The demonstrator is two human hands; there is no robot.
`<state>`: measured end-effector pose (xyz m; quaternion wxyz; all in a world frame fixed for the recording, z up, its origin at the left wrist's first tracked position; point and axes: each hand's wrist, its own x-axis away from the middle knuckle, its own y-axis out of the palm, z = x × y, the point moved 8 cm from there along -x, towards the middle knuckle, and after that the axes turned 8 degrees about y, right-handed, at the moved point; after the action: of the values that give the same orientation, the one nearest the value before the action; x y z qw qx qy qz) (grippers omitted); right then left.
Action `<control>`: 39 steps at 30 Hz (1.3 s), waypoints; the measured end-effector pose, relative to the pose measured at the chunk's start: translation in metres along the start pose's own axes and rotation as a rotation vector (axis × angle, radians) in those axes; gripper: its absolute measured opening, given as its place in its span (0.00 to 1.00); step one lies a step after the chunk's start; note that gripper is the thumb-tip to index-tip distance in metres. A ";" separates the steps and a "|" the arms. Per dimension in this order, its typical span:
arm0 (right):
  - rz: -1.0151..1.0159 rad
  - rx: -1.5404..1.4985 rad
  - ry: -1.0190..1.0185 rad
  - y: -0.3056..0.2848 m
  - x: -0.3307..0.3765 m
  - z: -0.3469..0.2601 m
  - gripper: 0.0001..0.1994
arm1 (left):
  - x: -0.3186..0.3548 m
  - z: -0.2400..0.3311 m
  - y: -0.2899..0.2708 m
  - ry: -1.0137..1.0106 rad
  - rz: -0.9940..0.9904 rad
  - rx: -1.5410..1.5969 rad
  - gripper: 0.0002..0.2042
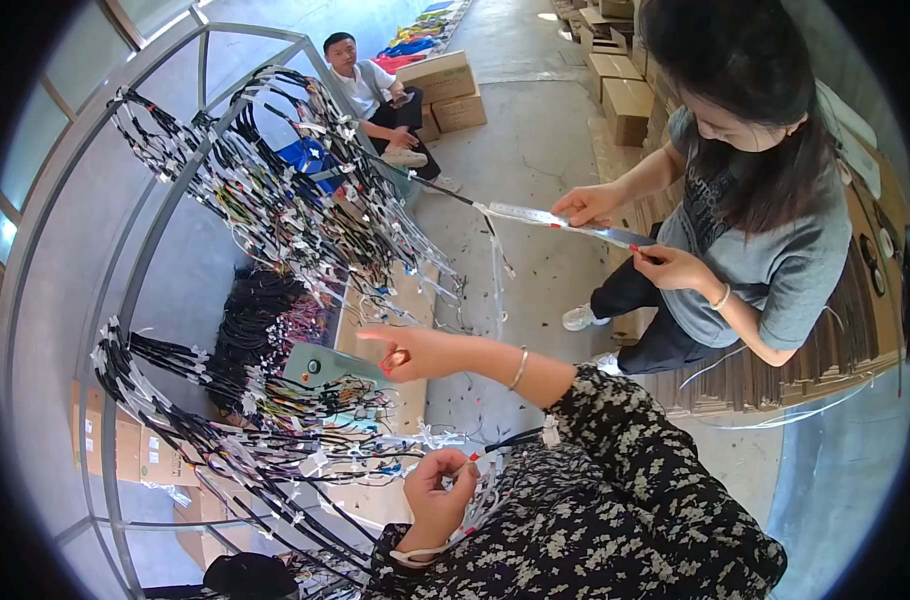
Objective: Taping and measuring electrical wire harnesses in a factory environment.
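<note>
My left hand (440, 495) is low in the middle, its fingers curled in a pinch. A black-sleeved wire harness (515, 440) with white wires runs from those fingertips across my floral clothing. Above it, my right hand (415, 352) is raised with the index finger stretched leftward and the other fingers curled; nothing shows in it. It is nearest the hanging wire harnesses (305, 200), black bundles with white connectors on a metal rack. At the right, a co-worker's hands (635, 235) hold a metal ruler (525, 214) along another harness (465, 198) stretching from the rack.
The grey metal rack frame (140, 250) stands at the left, with a lower row of harnesses (175, 400). A green box-shaped machine (325, 368) is behind my right hand. Cardboard boxes (445, 85) and a seated person (370, 100) are at the back. Wire scraps litter the floor.
</note>
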<state>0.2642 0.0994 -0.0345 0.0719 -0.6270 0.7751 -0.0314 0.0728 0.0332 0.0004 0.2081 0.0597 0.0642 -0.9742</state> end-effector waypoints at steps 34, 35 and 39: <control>0.308 -0.847 0.425 0.076 0.238 0.039 0.25 | 0.008 -0.010 0.000 -0.113 -0.019 0.010 0.05; 0.306 -0.850 0.425 0.077 0.239 0.038 0.25 | 0.010 -0.010 0.000 -0.124 -0.019 0.030 0.05; 0.364 -0.807 0.368 0.073 0.240 0.035 0.26 | 0.014 -0.010 0.001 -0.146 -0.014 -0.017 0.05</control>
<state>0.1497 -0.1178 -0.0968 -0.3111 -0.4431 0.8224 0.1745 0.0618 0.0282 -0.0113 0.2058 -0.0138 0.0578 -0.9768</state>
